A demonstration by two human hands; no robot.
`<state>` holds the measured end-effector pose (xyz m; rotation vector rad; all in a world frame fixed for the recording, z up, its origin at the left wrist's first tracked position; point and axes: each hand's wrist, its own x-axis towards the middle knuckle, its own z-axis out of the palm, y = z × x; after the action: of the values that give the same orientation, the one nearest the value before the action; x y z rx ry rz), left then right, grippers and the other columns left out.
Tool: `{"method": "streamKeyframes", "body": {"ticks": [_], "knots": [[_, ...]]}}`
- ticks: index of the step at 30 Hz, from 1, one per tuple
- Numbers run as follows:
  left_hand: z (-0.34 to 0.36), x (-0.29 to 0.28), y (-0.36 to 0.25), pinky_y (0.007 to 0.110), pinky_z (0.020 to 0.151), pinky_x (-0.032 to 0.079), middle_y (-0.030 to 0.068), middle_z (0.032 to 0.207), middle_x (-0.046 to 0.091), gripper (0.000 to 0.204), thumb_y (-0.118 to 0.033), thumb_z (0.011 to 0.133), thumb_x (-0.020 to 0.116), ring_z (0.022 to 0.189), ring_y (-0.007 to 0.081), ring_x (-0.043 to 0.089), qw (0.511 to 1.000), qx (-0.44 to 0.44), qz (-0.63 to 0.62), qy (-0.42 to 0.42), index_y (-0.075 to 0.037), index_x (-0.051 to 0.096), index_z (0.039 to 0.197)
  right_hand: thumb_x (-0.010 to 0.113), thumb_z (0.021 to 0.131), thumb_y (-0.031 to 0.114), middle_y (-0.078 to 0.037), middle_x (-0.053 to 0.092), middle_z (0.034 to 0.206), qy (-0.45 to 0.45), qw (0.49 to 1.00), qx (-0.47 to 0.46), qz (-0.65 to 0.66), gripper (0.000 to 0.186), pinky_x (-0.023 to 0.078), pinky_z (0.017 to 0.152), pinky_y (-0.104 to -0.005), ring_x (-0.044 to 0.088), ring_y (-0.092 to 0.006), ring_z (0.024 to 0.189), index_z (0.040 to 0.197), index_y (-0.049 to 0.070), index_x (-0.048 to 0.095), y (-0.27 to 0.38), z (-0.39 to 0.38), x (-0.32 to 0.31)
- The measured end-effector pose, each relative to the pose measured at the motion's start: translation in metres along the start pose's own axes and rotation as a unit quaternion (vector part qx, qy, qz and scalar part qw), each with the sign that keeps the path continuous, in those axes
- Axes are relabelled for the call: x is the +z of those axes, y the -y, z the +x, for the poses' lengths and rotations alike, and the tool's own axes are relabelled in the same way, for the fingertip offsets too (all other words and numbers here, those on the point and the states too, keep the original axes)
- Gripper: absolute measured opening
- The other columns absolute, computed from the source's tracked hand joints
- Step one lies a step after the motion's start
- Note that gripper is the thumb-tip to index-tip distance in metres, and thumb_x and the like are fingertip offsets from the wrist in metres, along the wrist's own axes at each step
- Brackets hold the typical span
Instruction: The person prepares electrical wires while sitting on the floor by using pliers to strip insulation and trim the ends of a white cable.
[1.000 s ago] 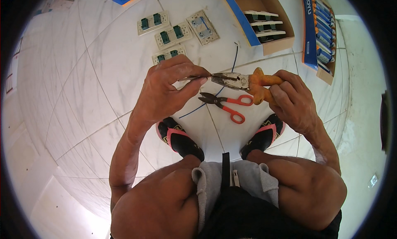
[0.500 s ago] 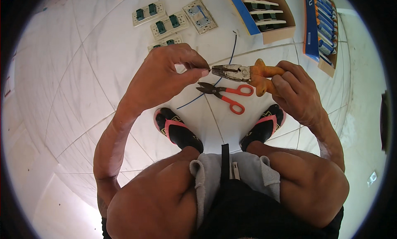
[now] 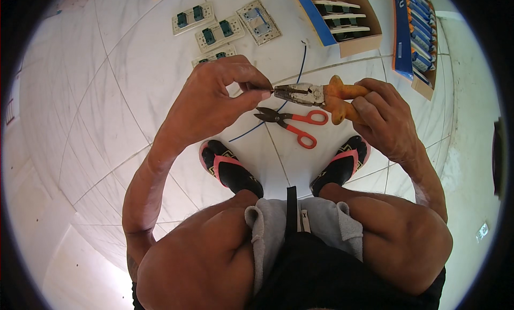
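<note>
My right hand (image 3: 383, 120) is wrapped round the orange handles of worn combination pliers (image 3: 302, 94), whose jaws point left. My left hand (image 3: 214, 98) meets the jaw tip, thumb and forefinger pinched on a tiny dark bit that is mostly hidden. Below the pliers, tin snips (image 3: 286, 117) with red handles lie on the tiled floor, blades apart. A thin blue wire (image 3: 303, 61) stretches across the floor, passing beneath the pliers and snips.
Several wall plates with green parts (image 3: 218, 34) lie beyond my left hand, beside a plate with a pale blue insert (image 3: 259, 21). An open carton of plates (image 3: 361, 42) stands at the far right, near a blue box (image 3: 402, 47) of wrapped packets. My sandalled feet (image 3: 233, 168) flank the snips.
</note>
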<state>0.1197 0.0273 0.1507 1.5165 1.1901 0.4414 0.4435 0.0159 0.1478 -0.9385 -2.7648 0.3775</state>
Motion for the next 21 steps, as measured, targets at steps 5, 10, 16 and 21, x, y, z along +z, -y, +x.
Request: {"method": "streamKeyframes", "body": {"ticks": [5,10,16,21], "knots": [[-0.002,-0.004,-0.002,0.03,0.066,0.052,0.0041,0.089,0.068,0.01,-0.003,0.083,0.077,0.079,0.0151,0.064,0.994,0.066,0.092,0.006,-0.003,0.076,0.094,0.083,0.069,0.0,-0.012,0.067,0.102,0.011,0.998,0.019,0.057,0.043,0.06,0.079,-0.0388,0.067,-0.0324,0.103,0.103,0.004,0.057,0.001,-0.002,-0.001],[-0.003,-0.005,-0.002,0.037,0.08,0.051,-0.0004,0.087,0.066,0.013,-0.008,0.078,0.081,0.087,0.0217,0.063,0.941,0.206,0.267,-0.036,-0.01,0.075,0.089,0.078,0.073,-0.002,-0.015,0.068,0.102,0.074,0.982,0.085,0.153,0.039,0.06,0.077,-0.0379,0.07,-0.0339,0.092,0.107,0.004,0.06,0.006,0.0,-0.009],[-0.004,-0.003,-0.002,0.038,0.089,0.048,-0.0011,0.086,0.064,0.016,-0.009,0.074,0.082,0.091,0.0218,0.062,0.894,0.275,0.349,-0.056,-0.013,0.072,0.086,0.079,0.077,0.006,-0.012,0.064,0.093,0.112,0.955,0.158,0.224,0.032,0.057,0.066,-0.0386,0.068,-0.0304,0.08,0.103,0.004,0.059,0.013,-0.003,-0.014],[-0.008,-0.004,-0.002,0.038,0.088,0.049,-0.0004,0.088,0.064,0.019,-0.008,0.073,0.083,0.093,0.0221,0.062,0.898,0.273,0.34,-0.06,-0.013,0.072,0.087,0.074,0.075,0.001,-0.017,0.069,0.105,0.164,0.938,0.189,0.238,0.032,0.057,0.076,-0.0375,0.069,-0.0356,0.09,0.105,0.002,0.06,0.016,0.001,-0.021]]}}
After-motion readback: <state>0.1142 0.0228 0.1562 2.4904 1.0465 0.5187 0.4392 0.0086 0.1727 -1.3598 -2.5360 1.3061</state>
